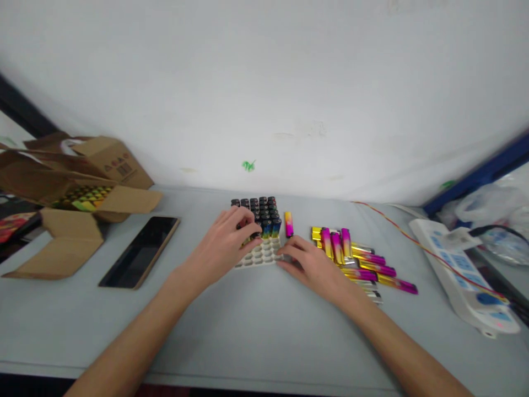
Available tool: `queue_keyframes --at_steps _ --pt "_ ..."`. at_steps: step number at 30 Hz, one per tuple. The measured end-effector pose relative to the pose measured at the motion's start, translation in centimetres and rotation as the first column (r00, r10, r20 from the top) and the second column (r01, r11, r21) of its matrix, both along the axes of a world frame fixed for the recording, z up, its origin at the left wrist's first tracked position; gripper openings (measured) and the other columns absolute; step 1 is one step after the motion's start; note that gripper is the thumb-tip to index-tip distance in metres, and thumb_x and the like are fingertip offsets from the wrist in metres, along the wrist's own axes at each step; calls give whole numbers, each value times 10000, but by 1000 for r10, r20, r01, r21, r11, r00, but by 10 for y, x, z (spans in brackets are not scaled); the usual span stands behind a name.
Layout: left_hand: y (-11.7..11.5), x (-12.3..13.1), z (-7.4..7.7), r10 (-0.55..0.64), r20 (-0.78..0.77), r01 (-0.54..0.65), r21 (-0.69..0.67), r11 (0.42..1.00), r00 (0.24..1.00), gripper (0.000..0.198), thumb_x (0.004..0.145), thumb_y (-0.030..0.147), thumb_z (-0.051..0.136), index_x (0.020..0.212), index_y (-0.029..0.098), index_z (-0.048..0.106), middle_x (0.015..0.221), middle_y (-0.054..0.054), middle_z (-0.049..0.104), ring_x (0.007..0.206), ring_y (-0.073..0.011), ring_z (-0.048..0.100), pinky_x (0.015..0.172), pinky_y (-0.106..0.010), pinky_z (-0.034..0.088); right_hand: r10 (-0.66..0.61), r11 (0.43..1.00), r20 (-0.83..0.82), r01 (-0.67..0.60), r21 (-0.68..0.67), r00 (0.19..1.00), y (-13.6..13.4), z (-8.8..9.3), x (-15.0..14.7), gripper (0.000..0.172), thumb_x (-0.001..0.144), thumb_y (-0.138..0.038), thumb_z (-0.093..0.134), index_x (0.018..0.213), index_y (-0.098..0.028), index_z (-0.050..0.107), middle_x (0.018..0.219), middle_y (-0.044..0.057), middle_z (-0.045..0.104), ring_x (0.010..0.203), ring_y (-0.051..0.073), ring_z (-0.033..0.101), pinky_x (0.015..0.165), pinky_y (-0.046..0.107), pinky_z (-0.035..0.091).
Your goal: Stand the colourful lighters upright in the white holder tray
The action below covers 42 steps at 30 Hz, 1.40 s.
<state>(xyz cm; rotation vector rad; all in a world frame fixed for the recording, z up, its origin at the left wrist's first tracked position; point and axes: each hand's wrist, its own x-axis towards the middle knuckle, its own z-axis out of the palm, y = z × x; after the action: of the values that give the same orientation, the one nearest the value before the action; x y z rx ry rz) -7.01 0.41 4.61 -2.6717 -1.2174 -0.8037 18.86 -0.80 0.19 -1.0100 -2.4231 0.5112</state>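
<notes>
A white tray (264, 252) with rows of holes lies on the table, its far rows filled with upright dark-topped lighters (264, 212). My left hand (227, 240) is over the tray's left side, thumb and fingers closed on a dark-topped lighter (255, 235). At the tray's right edge rests my right hand (306, 262), its fingers bent; whether anything is between them is hidden. One yellow-and-pink lighter (288, 223) lies just beyond my right hand. Further right is a loose pile of yellow, pink and silver lighters (363, 267).
A dark phone (140, 251) lies left of my left hand. Beyond it stands an open cardboard box (136, 198) with yellow items inside. A white power strip (463, 275) with a red-yellow cable is at the right. The wall (264, 99) rises behind the table (256, 331).
</notes>
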Motion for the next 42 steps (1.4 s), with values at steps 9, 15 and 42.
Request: queue_keyframes --at_steps 9,15,42 --pt "2 5 -7 37 -81 -30 84 996 996 219 942 194 686 1157 227 710 1135 -109 597 1042 -259 582 936 -431 509 -337 914 -116 355 198 934 28 28 43 403 1103 -335 402 724 -235 499 768 29 546 725 199 558 727 342 451" --pt "-7 12 5 26 108 -41 133 990 994 143 943 263 687 1060 182 706 1066 -114 632 1001 -248 602 938 -438 512 -384 894 -60 387 225 921 47 12 72 266 1067 -286 450 1077 -184 695 1142 142 622 1039 270 619 957 437 505" --pt "-31 49 8 49 569 399 -633 664 821 254 1020 378 580 1034 173 730 874 -34 741 750 -138 666 650 -231 506 3 951 -451 -142 -276 892 7 36 28 320 929 -390 768 1207 -242 710 965 33 722 813 165 654 751 299 538"
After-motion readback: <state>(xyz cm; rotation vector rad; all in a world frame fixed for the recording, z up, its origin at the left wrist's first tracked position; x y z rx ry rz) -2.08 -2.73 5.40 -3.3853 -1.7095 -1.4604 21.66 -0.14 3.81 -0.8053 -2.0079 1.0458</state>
